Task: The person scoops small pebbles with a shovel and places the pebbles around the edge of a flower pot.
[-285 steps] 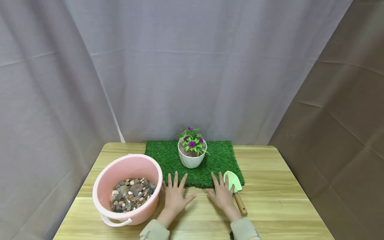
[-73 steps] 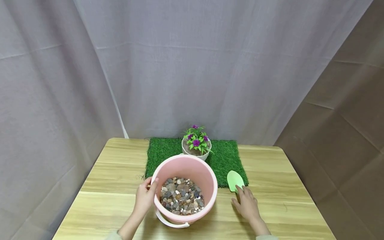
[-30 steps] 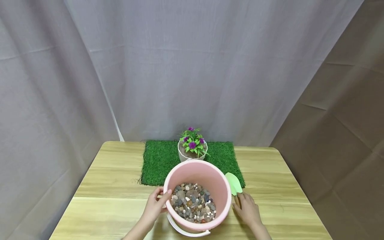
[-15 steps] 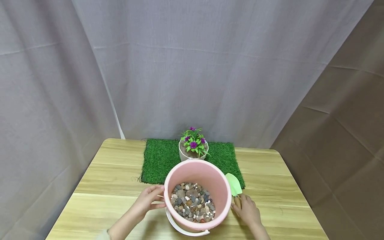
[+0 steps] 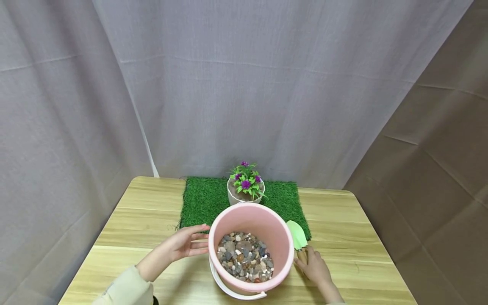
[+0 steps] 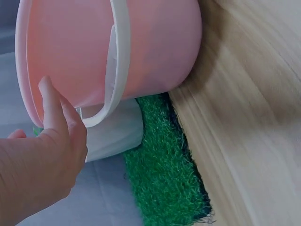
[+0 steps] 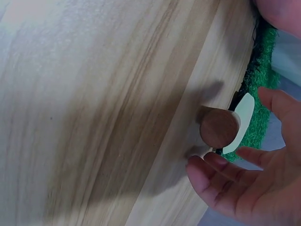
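A pink bucket (image 5: 249,214) holding pebbles (image 5: 245,258) stands at the front middle of the table. My left hand (image 5: 187,243) is at its left side, fingers extended and the tips right at the wall; in the left wrist view the thumb overlaps the bucket. On the right lies a hand trowel with a light green blade (image 5: 297,234) and wooden handle (image 5: 302,255). My right hand (image 5: 315,266) is over that handle. In the right wrist view the handle's round end (image 7: 219,128) shows between the spread thumb and loosely bent fingers, which do not close round it.
Behind the bucket, a white pot (image 5: 236,200) with a purple-flowered plant (image 5: 245,182) stands on a green turf mat (image 5: 202,207). The trowel blade overlaps the mat's front right corner. The bucket's white handle (image 5: 228,290) hangs at its front. Grey curtains (image 5: 244,106) enclose the wooden table (image 5: 152,220).
The bucket was moved from the left to the middle. My left hand has let go of its rim and straightened its fingers. My right hand has stayed at the trowel handle.
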Motion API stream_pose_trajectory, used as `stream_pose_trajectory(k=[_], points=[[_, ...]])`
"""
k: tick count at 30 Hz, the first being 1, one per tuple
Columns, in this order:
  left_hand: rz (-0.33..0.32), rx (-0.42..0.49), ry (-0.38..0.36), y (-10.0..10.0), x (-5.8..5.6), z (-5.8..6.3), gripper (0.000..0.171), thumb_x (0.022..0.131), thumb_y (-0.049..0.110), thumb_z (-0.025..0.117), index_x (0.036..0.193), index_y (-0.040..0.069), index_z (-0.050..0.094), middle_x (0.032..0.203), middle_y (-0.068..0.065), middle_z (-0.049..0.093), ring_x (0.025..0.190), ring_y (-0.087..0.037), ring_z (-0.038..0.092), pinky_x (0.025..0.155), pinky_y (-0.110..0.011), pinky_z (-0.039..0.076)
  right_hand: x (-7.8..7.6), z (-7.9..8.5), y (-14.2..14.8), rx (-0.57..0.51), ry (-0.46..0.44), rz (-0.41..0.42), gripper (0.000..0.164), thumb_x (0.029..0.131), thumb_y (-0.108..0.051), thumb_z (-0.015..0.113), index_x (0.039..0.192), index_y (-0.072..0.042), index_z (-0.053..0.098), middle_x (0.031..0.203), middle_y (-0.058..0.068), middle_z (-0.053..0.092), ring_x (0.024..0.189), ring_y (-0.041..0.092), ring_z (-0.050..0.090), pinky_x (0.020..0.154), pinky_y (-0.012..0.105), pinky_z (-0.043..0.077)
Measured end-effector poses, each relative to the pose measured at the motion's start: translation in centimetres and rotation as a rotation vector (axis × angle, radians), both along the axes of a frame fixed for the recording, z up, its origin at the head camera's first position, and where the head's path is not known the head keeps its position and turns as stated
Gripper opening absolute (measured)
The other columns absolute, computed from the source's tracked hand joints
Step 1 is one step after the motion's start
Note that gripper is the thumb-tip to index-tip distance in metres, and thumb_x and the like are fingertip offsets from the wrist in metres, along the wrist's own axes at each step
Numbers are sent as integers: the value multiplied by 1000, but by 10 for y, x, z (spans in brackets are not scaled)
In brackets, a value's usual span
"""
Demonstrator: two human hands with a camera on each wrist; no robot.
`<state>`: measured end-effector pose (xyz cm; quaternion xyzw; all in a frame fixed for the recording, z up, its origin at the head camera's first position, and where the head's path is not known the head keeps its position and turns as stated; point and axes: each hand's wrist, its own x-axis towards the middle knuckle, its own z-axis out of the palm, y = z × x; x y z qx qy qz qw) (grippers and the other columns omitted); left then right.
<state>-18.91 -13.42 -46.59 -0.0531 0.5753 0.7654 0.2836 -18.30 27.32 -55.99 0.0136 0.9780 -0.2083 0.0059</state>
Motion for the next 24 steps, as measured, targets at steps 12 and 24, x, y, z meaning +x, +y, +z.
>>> stream_pose_trajectory(k=[12,24], points=[[-77,-68,44,6,-6,9,44,93,18,58,124,-12,48,99,-13,70,89,-19,69,85,-33,59,-2,-6,-7,47,-48,-38,68,80,-30,70,124,15,44,113,40,52,93,54,57,73,59,55],[-80,-63,6,9,-6,7,27,89,15,63,110,0,58,85,-2,69,79,-11,67,79,-25,61,-6,-6,-7,70,-63,-73,59,80,-29,71,112,14,47,97,33,59,85,48,61,64,53,55]])
